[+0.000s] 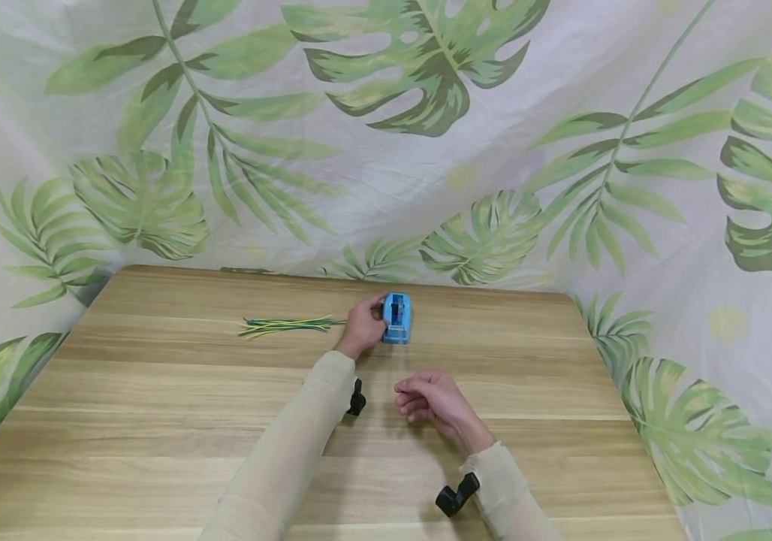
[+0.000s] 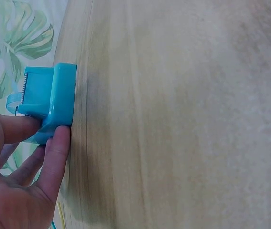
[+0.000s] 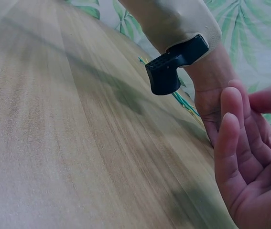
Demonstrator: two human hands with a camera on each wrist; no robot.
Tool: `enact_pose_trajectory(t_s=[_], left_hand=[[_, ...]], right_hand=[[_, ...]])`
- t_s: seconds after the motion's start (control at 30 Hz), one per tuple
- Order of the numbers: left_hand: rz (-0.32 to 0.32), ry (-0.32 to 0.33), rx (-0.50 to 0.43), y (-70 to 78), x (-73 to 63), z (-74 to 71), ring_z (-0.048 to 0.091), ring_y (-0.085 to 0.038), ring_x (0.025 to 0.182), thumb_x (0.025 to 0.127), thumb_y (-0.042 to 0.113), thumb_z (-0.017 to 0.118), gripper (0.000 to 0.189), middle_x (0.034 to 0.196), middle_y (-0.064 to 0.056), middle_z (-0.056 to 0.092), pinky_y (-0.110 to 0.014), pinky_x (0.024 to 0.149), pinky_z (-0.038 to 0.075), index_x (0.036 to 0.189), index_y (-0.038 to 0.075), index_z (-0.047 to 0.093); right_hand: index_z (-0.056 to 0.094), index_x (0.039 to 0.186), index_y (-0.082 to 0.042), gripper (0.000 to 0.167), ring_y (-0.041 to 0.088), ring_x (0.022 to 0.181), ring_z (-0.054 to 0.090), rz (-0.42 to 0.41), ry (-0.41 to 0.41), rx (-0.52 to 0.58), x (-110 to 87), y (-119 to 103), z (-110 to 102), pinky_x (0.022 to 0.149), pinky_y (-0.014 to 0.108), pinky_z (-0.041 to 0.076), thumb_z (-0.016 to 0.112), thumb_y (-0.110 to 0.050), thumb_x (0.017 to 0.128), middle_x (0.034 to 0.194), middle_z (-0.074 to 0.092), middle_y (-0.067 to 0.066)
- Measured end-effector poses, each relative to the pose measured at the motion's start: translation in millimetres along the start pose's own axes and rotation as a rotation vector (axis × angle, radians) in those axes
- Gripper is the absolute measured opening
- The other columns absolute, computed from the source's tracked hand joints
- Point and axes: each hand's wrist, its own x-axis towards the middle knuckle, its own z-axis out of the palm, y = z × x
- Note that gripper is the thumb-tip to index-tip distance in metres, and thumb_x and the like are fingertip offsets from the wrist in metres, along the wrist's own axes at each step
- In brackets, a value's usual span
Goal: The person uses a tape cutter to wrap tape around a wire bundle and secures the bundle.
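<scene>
A small blue tape dispenser stands near the far edge of the wooden table. My left hand holds it from the left side. In the left wrist view the thumb lies near the serrated cutter of the dispenser, and fingers press against its side. A faint strip of clear tape runs from the dispenser toward me. My right hand is nearer to me, thumb and index fingertip together at the tape's end. In the right wrist view the other fingers of the right hand are bent; the tape hardly shows there.
Left of the dispenser lies a loose bundle of thin green and yellow strands on the table. A leaf-patterned cloth hangs right behind the far edge. Black devices are strapped at both wrists.
</scene>
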Motion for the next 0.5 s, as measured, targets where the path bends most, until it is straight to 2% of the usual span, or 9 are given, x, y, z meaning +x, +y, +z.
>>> enact_pose_trajectory(t_s=[0.1, 0.27, 0.5], left_hand=[[-0.006, -0.003, 0.002, 0.4, 0.3, 1.1, 0.060, -0.021, 0.081, 0.088, -0.013, 0.063, 0.065, 0.135, -0.020, 0.059, -0.025, 0.060, 0.046, 0.147, 0.011, 0.053], [-0.013, -0.001, 0.013, -0.2, 0.9, 2.2, 0.060, -0.021, 0.081, 0.087, -0.012, 0.063, 0.066, 0.135, -0.019, 0.059, -0.025, 0.060, 0.047, 0.147, 0.013, 0.053], [-0.020, 0.005, 0.039, -2.0, 2.9, 3.3, 0.059, -0.020, 0.079, 0.089, -0.009, 0.065, 0.065, 0.133, -0.017, 0.060, -0.026, 0.063, 0.045, 0.148, 0.014, 0.052]], right_hand=[[0.069, 0.102, 0.011, 0.022, 0.011, 0.060, 0.066, 0.001, -0.001, -0.002, -1.2, 0.6, 0.5, 0.053, 0.023, 0.053, 0.065, -0.008, 0.092, 0.073, 0.071, 0.004], [0.073, 0.094, 0.003, 0.012, 0.010, 0.059, 0.065, -0.002, -0.005, 0.011, -3.8, 1.6, 2.7, 0.053, 0.022, 0.053, 0.067, -0.008, 0.091, 0.073, 0.071, 0.004], [0.072, 0.096, 0.006, 0.016, 0.012, 0.059, 0.067, -0.010, -0.050, -0.002, -3.4, 4.4, 1.8, 0.054, 0.023, 0.054, 0.065, -0.008, 0.092, 0.072, 0.071, 0.006]])
